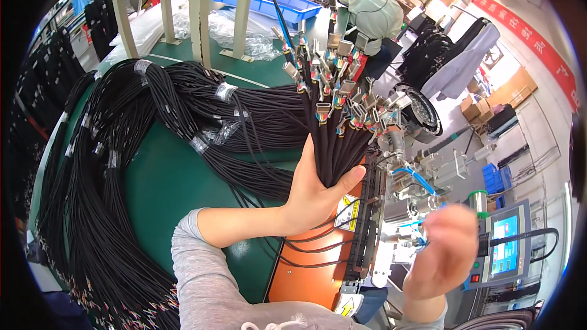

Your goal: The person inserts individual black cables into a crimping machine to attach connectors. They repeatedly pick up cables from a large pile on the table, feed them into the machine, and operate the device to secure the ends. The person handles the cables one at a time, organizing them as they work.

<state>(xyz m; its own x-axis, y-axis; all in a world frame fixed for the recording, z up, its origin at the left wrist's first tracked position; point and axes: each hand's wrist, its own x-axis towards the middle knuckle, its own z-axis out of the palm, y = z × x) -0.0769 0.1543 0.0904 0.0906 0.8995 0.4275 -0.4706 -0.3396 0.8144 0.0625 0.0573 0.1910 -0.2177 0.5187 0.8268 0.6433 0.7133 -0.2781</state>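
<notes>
Gripping a fanned bundle of black cables (pixel 333 140), the left hand (pixel 315 192) clasps it firmly; the blurred right hand (pixel 443 250), at four o'clock, has an unreadable grip. Connector ends are best kept splayed, pointing twelve o'clock.

The room is bright, with strong daylight coming from the upper right, where the floor looks almost white. Soft glare lies on the green worktop (pixel 171 189). The right hand (pixel 441 250) is blurred, while the left hand (pixel 315 192) is sharp. Straight lines bend near the round black rim.
</notes>
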